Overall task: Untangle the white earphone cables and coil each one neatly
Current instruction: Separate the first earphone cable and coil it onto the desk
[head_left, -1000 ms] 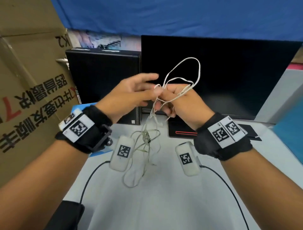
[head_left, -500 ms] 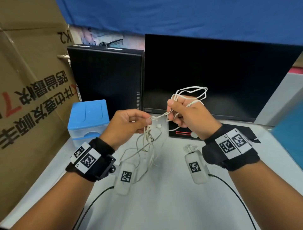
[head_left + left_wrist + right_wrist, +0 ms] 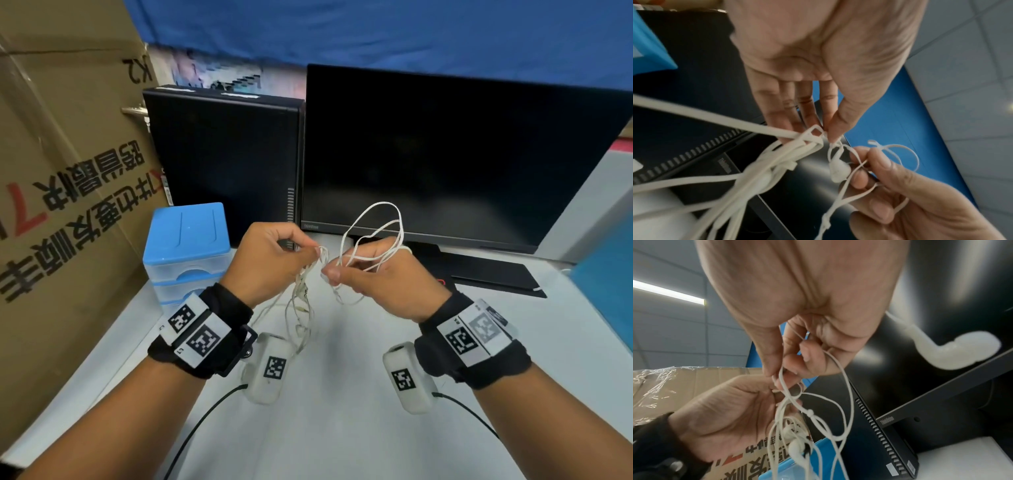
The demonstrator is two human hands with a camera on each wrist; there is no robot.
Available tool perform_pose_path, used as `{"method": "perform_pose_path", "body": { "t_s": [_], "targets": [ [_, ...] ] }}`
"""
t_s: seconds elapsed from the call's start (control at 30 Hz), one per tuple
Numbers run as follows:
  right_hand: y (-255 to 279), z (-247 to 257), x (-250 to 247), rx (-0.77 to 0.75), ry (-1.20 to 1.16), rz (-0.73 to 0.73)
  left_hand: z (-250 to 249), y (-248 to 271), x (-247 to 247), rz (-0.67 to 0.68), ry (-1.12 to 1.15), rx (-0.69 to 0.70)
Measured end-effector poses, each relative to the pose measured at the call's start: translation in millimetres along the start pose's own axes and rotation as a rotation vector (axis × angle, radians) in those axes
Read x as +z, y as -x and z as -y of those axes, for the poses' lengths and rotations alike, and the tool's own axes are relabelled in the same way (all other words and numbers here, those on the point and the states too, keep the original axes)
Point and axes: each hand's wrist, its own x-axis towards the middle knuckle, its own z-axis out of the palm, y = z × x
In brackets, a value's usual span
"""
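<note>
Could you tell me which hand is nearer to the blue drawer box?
Left. The left hand is just right of the blue drawer box; the right hand is farther right, beyond the earphone cables.

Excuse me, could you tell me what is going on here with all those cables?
A person is working a tangle of white earphone cables apart above a white desk. The left hand pinches the tangled bunch, whose loose strands and earbuds hang down toward the desk. The right hand pinches a strand close by and has several loops draped over its fingers. The cables are still knotted together; nothing is coiled yet. A monitor stands behind.
</note>
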Motion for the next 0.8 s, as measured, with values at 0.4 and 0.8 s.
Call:
{"method": "perform_pose_path", "body": {
  "t_s": [0.4, 0.8],
  "targets": [
    [-2.0, -21.9, 0.5, 0.059, 0.087, -0.160, -1.3, -11.0, -27.1, -0.087, 0.519, -0.228],
    [-24.6, 30.2, -30.8, -0.094, -0.322, -0.443, 33.2, 2.3, -5.8, 0.083, 0.386, -0.237]
  ]
}}
